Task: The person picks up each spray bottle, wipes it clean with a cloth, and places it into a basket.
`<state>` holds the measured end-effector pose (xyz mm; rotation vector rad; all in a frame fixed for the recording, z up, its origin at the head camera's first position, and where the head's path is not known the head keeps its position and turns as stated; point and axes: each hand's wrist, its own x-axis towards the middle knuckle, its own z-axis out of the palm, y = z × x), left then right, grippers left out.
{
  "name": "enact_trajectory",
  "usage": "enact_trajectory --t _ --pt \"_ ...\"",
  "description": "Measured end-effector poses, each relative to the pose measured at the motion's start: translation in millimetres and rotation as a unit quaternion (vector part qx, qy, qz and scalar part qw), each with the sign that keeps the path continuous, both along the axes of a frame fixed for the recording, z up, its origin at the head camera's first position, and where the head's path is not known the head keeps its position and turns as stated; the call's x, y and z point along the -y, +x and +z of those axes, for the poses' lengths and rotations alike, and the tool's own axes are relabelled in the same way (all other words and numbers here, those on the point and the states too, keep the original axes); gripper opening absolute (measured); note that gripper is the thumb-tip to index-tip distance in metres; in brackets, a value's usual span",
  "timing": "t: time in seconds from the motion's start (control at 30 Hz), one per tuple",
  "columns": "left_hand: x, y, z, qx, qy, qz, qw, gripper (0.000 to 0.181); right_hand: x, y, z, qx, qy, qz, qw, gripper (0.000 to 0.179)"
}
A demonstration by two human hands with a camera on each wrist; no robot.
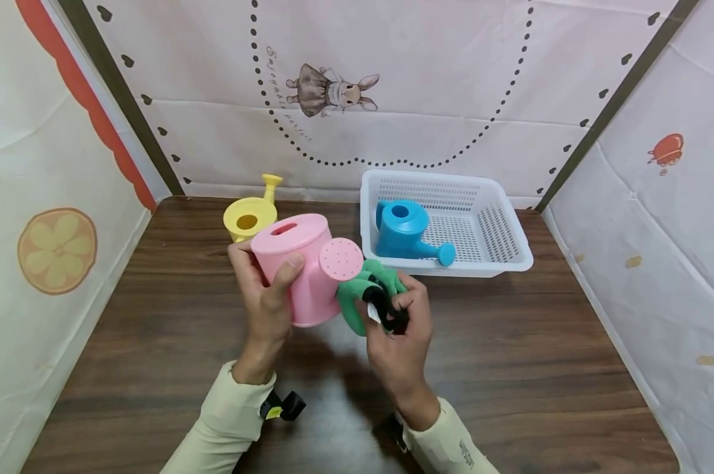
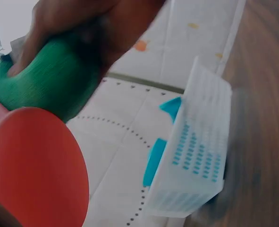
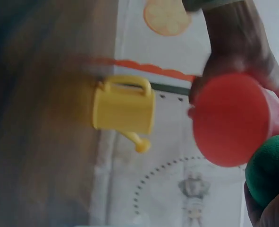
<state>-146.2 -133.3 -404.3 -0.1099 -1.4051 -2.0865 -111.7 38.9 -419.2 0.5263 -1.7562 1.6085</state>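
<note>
In the head view a pink watering can point(image 1: 300, 289) is held up off the table by my left hand point(image 1: 265, 303), its thumb pressed on the side below the top opening. The can's round sprinkler head faces right. My right hand point(image 1: 404, 349) grips a bunched green cloth item point(image 1: 357, 306) with a black band and a small white label, right beside the sprinkler head. The can's base point(image 2: 38, 170) looks red in the left wrist view, with the green cloth point(image 2: 49, 80) just above it. From the right wrist, the cloth point(image 3: 271, 168) overlaps the can's edge point(image 3: 231, 120).
A yellow watering can point(image 1: 250, 214) stands at the back left, partly behind the pink one. On the back right is a white perforated basket point(image 1: 505, 237) with a blue watering can point(image 1: 401, 234) inside. Printed cloth walls point(image 1: 386, 138) border the dark wooden table point(image 1: 511, 355).
</note>
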Motion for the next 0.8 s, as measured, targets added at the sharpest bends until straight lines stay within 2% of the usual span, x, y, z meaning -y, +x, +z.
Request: enact_trajectory --t 0.07,0.17,0.3,0.37,0.47,0.67,0.8 --pt "1.8 -1.5 0.8 -0.014 0.011 -0.006 0.9998 0.052 1.2 2.2 -4.2 -0.002 -0.011 0.005 0.9999 0.037" --pt "3.1 0.6 -2.0 -0.007 -0.007 -0.026 0.9996 0.06 2.4 -1.7 -0.6 -0.003 -0.03 0.007 0.9995 0.034" --pt "3.9 7.2 -9.6 0.049 -0.07 -0.069 0.9939 0.066 1.5 -13.3 15.2 -0.005 -0.047 0.01 0.9988 0.028" --pt "5.9 10.2 -12.3 0.075 -0.086 -0.083 0.99 0.065 1.5 -16.9 21.7 -0.005 -0.04 0.018 0.999 0.027" --pt "8.9 11.3 -12.5 0.086 -0.073 -0.087 0.9898 0.062 1.9 -17.9 24.0 0.0 -0.013 0.031 0.9994 0.032" --pt "9.1 9.9 -8.5 0.075 -0.034 -0.072 0.994 0.058 3.1 -14.6 17.4 0.027 0.01 0.05 0.9983 0.032" --pt "5.9 10.3 -7.9 0.07 -0.016 -0.066 0.9953 0.057 1.0 -17.0 15.6 0.031 0.026 0.057 0.9976 0.04"
